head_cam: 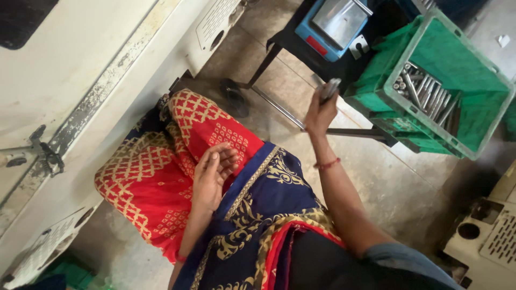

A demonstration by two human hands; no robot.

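My right hand is raised in front of me and grips a short silvery metal rod that sticks up from my fingers. It is near the edge of a green plastic crate that holds several similar metal rods. My left hand rests palm up on my lap, fingers loosely apart, holding nothing. My lap is covered by red patterned and dark blue cloth.
A blue weighing scale with a metal pan sits on a dark stand beside the crate. A large off-white machine body fills the left. Another pale machine part is at lower right. Grey concrete floor lies below.
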